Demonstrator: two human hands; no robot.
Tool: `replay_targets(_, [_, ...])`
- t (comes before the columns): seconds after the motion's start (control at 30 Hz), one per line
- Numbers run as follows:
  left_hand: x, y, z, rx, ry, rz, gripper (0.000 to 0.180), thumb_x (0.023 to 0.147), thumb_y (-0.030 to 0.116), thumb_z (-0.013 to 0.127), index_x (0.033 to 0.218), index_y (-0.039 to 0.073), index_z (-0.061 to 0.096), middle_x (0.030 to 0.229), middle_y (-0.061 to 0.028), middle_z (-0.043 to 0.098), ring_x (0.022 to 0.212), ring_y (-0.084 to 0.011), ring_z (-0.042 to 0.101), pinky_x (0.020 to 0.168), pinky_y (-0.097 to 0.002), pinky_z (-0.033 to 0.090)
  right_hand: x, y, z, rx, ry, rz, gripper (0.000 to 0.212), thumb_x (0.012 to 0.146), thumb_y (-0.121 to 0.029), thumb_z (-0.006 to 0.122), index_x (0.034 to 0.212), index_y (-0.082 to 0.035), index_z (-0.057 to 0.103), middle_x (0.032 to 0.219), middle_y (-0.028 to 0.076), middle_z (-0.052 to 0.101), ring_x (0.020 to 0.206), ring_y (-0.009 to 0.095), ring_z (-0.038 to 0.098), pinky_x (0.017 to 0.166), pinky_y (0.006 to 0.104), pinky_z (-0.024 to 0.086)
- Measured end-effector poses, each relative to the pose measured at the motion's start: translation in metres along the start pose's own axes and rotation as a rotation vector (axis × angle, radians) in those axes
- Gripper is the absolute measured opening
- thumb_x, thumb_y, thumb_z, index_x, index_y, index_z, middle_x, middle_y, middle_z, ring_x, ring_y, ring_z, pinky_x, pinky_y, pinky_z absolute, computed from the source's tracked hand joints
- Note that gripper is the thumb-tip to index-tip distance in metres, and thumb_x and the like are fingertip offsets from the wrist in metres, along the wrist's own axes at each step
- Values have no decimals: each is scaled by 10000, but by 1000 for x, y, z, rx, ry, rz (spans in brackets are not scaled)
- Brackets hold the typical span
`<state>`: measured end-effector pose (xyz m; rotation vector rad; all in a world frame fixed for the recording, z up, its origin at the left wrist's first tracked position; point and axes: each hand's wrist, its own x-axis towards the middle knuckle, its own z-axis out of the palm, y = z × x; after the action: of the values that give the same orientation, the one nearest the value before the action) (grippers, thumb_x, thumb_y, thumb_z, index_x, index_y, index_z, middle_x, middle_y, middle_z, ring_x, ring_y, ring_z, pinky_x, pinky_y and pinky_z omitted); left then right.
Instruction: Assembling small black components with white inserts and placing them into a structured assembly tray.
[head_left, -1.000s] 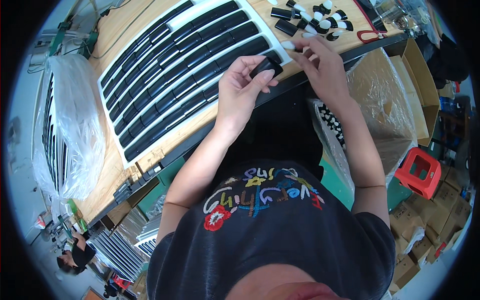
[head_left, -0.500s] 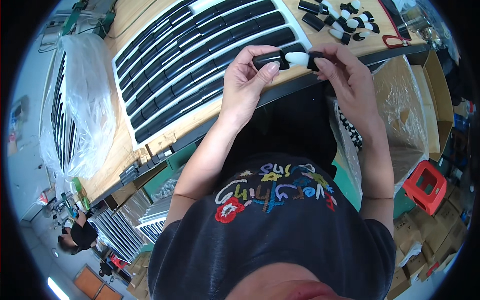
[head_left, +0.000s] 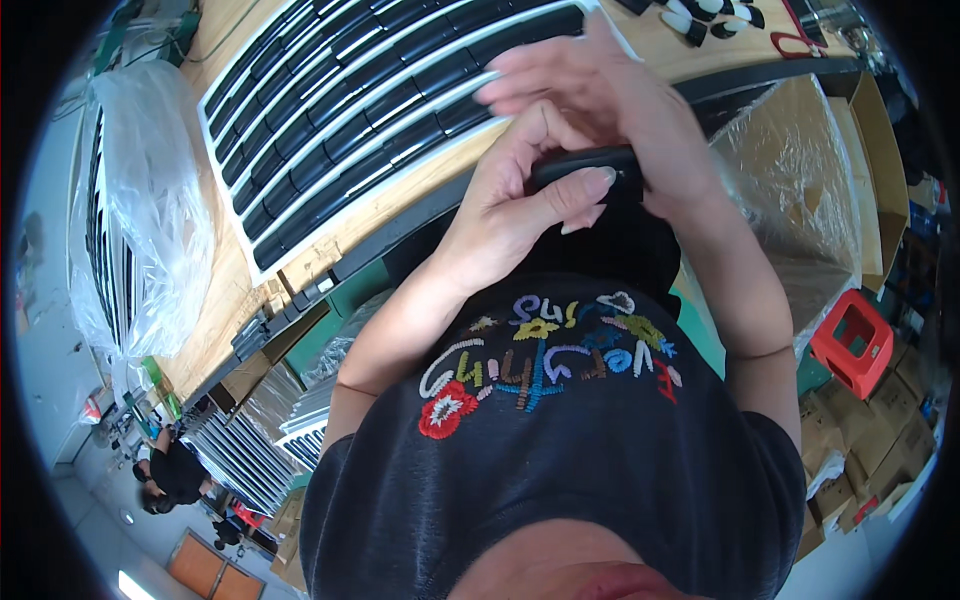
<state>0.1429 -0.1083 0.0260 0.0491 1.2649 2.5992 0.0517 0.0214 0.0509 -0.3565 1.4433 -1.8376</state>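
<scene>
My left hand (head_left: 500, 205) is closed round a glossy black capped brush (head_left: 610, 158), its thumb lying along the side. The brush is held level in front of the table's edge. No white bristles show on it now. Over its right end arches my right hand (head_left: 630, 110), palm against or very close to that end. The right fingers are stretched out toward the left and blurred. Just beyond my hands lies a white tray (head_left: 229, 192) filled with rows of black cylinders. Several loose brushes (head_left: 690, 28) with white tips and black handles lie at the far right.
Plastic-wrapped trays (head_left: 155, 210) stand on the table's left side. Red-handled scissors (head_left: 797, 45) lie near the right edge. A plastic-lined carton (head_left: 790, 170) and a red stool (head_left: 852, 345) are to my right. Other people (head_left: 178, 470) are in the left background.
The white bristle tip that showed between my hands is now out of sight. Both hands have come closer together and toward me, and my right hand has opened from its pinch.
</scene>
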Motion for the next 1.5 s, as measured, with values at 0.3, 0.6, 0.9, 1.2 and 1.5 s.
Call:
replay_targets(0.3, [-8, -12, 1, 117, 287, 61, 256, 1015, 180, 555, 789, 76, 496, 675, 42, 505, 518, -6, 414, 447, -145, 326, -5, 27, 23, -54, 31, -4, 701, 1057, -510, 167, 1091, -24, 672, 968, 119, 719, 936, 164, 668, 906, 277, 488])
replay_targets(0.6, [-10, -12, 0, 444, 331, 110, 248, 1031, 237, 523, 837, 83, 512, 685, 42, 496, 546, -11, 449, 455, -146, 348, -5, 29, 24, 184, 47, 100, 666, 1065, -480, 170, 1104, -21, 650, 1034, 148, 705, 927, 165, 673, 880, 273, 504])
replay_targets(0.9, [4, -16, 9, -177, 250, 215, 435, 1052, 246, 437, 1453, 81, 394, 1202, -58, 545, 986, -113, 573, 846, -287, 528, -15, 50, 32, 27, 358, -198, 495, 1066, -411, 308, 1224, -21, 570, 1103, 109, 635, 926, 140, 611, 779, 253, 491])
replay_targets(1.2, [3, -12, -19, -91, 191, 298, 340, 1042, 308, 462, 1360, 190, 442, 1119, -20, 542, 1014, -86, 556, 888, -255, 531, -10, 40, 29, -610, 257, -351, 336, 1023, -319, 479, 1187, -31, 536, 982, 146, 622, 897, 280, 637, 760, 359, 478])
replay_targets(1.5, [3, -13, -26, -84, 400, 498, 179, 1035, 249, 497, 1131, 99, 510, 1048, -90, 610, 939, -169, 604, 796, -328, 541, -10, 52, 47, -539, 344, -495, 355, 906, -17, 656, 1250, -15, 569, 1099, 56, 626, 978, 104, 615, 812, 232, 498])
